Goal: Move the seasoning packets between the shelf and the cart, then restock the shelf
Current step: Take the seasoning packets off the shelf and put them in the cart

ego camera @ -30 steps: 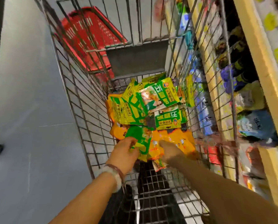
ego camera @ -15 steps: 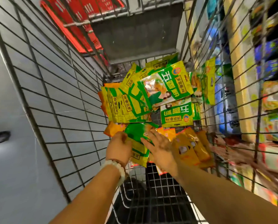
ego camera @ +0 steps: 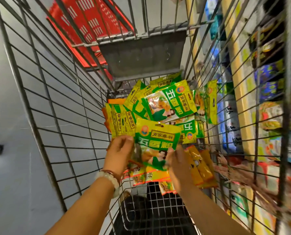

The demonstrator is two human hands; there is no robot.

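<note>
The shelf [ego camera: 239,102] at right blurs behind cart [ego camera: 56,106] wire, while the left hand [ego camera: 119,153] and right hand [ego camera: 178,160] pinch a green seasoning packet [ego camera: 156,141] above the pile.

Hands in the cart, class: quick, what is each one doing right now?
Left hand: grips the left edge of a green seasoning packet.
Right hand: pinches the same packet's lower right side.

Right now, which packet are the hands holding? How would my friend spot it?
Look inside the wire cart, at the pile of green and yellow packets. The held packet is nearest, between the left hand and right hand. Only it is lifted upright, above the orange packets.
</note>
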